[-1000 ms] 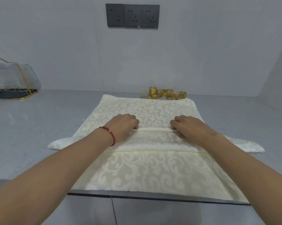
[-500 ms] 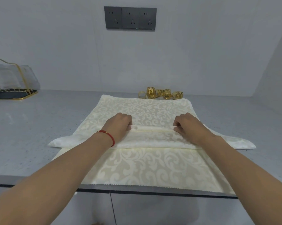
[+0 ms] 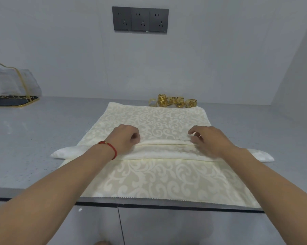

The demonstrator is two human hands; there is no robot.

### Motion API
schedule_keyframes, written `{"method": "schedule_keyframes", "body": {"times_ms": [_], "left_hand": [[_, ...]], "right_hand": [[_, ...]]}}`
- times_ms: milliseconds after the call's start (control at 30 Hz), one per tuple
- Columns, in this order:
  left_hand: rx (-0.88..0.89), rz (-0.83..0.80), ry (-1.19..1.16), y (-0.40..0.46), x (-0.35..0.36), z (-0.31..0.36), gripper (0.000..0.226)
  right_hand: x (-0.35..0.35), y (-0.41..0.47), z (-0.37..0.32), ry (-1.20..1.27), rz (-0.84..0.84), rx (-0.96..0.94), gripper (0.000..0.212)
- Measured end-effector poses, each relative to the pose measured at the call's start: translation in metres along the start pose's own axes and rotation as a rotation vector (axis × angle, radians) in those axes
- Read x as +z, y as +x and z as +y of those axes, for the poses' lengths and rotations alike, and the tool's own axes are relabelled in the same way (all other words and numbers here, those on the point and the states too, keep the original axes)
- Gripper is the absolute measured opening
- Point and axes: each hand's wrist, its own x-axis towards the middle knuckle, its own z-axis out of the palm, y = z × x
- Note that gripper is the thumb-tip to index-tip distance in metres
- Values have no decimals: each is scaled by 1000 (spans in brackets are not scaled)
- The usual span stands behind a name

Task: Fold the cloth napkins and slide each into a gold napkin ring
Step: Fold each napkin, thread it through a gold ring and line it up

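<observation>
A cream damask napkin [image 3: 159, 149] lies folded into a long narrow band across a stack of flat cream napkins [image 3: 154, 181]. The band's ends stick out left and right beyond the stack. My left hand [image 3: 126, 138], with a red bracelet at the wrist, pinches the band's far fold with curled fingers. My right hand [image 3: 207, 140] pinches the same fold further right. Several gold napkin rings [image 3: 174, 101] stand in a cluster just behind the stack's far edge.
The grey counter [image 3: 43, 138] ends at a front edge where the napkin stack nearly overhangs. A gold-framed tray with a clear cover [image 3: 11, 89] sits at the far left. Dark wall sockets [image 3: 140, 19] are on the wall behind.
Both hands have moved apart along the fold, the left one leftward and the right one rightward, and the folded band has shifted slightly away from me.
</observation>
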Motion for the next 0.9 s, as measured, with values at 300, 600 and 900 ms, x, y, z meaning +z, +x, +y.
{"method": "schedule_keyframes", "body": {"times_ms": [300, 600, 900], "left_hand": [[107, 16, 261, -4, 7, -3, 8], [257, -69, 487, -25, -6, 13, 17], [-27, 36, 176, -33, 16, 4, 15]], "right_hand": [[4, -6, -8, -270, 61, -169, 6], [-9, -29, -20, -349, -69, -185, 7], [2, -28, -23, -2, 27, 38, 3]]}}
